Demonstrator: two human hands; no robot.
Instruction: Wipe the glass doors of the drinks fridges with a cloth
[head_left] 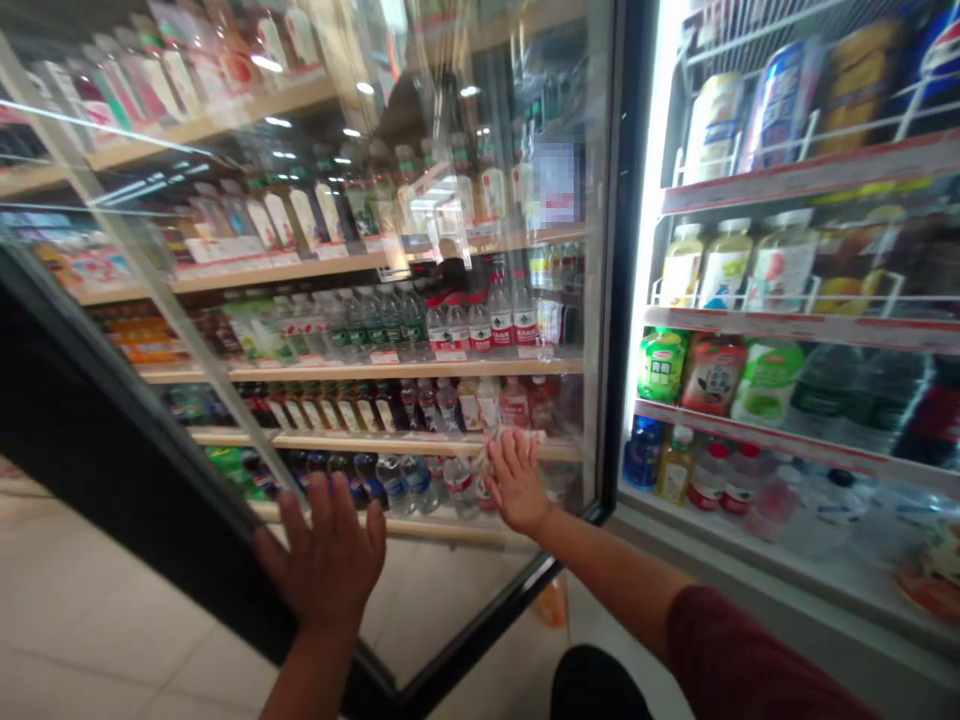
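Head view: open glass door point(390, 370) points leftward, long axis upright.

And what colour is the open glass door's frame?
Black; the door frame shows best in the head view.

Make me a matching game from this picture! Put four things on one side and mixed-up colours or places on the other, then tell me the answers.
Things:
1. Right hand
2. Sleeve
3. Door frame
4. Red-capped bottles

Colours and places:
A. Black
B. On the lowest lit fridge shelf
C. Up at the door glass
D. Dark red

Right pairs: 1-C, 2-D, 3-A, 4-B
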